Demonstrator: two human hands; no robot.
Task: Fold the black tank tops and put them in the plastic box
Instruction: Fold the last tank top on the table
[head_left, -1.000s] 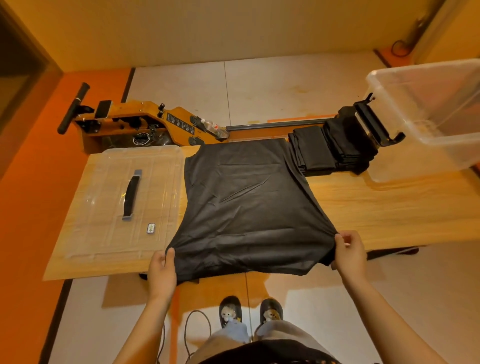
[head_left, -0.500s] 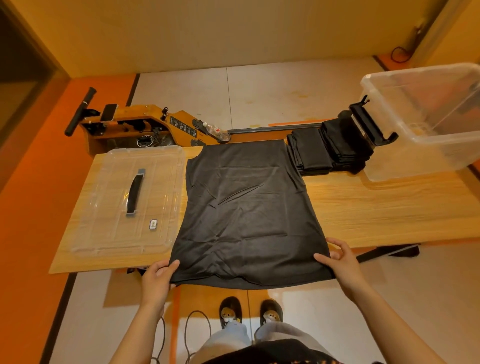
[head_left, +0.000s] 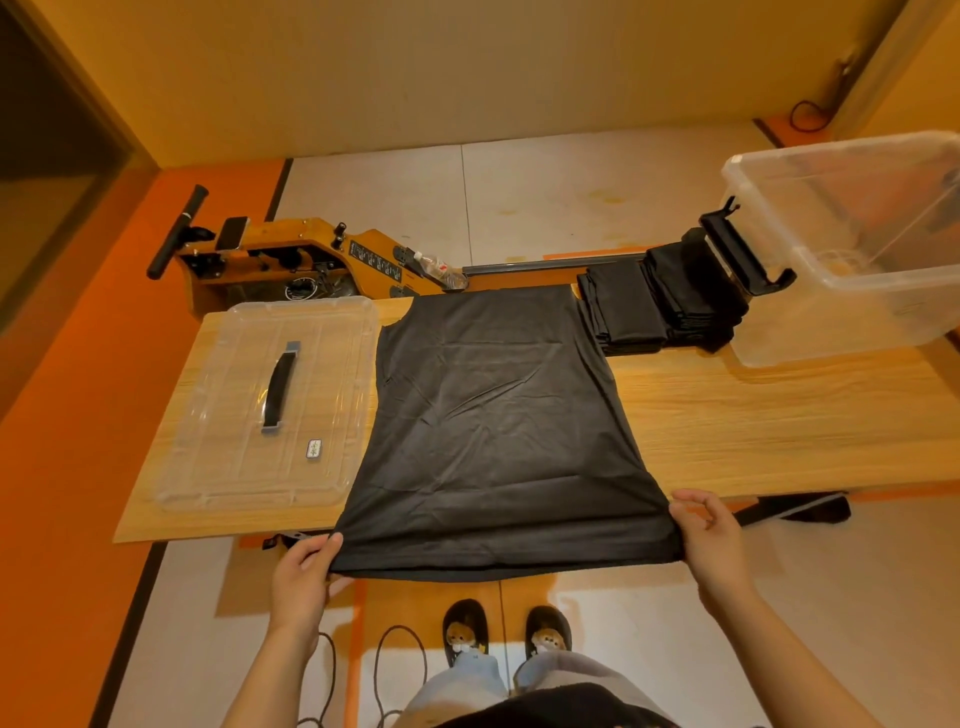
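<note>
Pinched at both hem corners, low in the frame: by the left hand (head_left: 304, 571) at the lower-left corner, thumb on the cloth, and by the right hand (head_left: 711, 540) at the lower-right corner, fingers curled at the edge

In mid-frame, the black top (head_left: 493, 415) spread flat on the table (head_left: 779, 415), lightly creased, shoulders toward the far edge and hem hanging past the near edge between the two hands

At upper right, a stack (head_left: 654, 306) of folded black tops on the table's far side, touching the top's upper-right corner

Just right of the stack, the clear box (head_left: 857, 244), open, its black latch against the pile

At left on the table, beside the top, the clear lid (head_left: 265, 400) with a black handle

Behind the table at upper left, a rowing machine (head_left: 291, 260) on the floor

At bottom centre, shoes (head_left: 467, 631) on the tiles
</note>
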